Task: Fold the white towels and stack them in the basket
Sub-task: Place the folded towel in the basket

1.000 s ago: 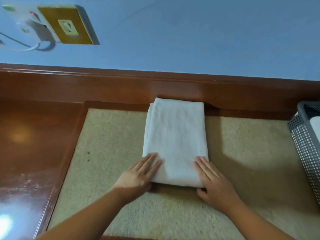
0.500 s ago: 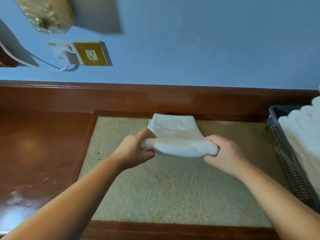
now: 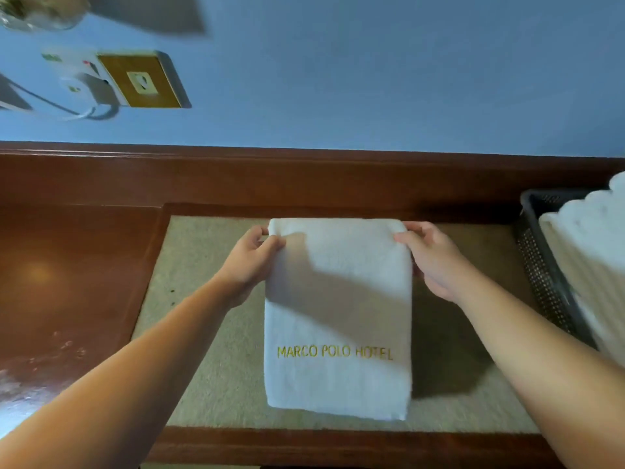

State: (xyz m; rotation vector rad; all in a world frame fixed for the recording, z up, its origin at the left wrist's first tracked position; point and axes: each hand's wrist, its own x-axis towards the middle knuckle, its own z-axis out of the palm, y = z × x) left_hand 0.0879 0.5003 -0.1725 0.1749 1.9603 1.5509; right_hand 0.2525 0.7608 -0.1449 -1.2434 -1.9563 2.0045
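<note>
The folded white towel (image 3: 338,316) lay flat on the beige mat (image 3: 216,333) set into the brown wooden counter (image 3: 74,272), its gold "MARCO POLO HOTEL" lettering (image 3: 334,352) facing up near the near edge. The left hand (image 3: 252,262) pinched the far left corner of the towel between thumb and curled fingers. The right hand (image 3: 429,258) gripped the far right corner likewise, thumb on top and fingers tucked beneath.

Judgement: the step in hand appeared to be finishing the fold. To do it well, both corners should be set down level, edges squared against the layers beneath, then the surface smoothed flat so the bundle holds its shape when lifted. The lettering should be kept outward. Terry cloth is soft and would slump if carried by one end; support from under both sides is advised.

The dark perforated basket (image 3: 544,275) stood at the right edge of the mat, well apart from the towel, already holding stacked white towels (image 3: 595,252) that rose above its rim.

Count: one towel on the mat; one basket; two hands; one wall socket plate (image 3: 143,81). The stacked towels could not be counted exactly; several rounded folds showed.
</note>
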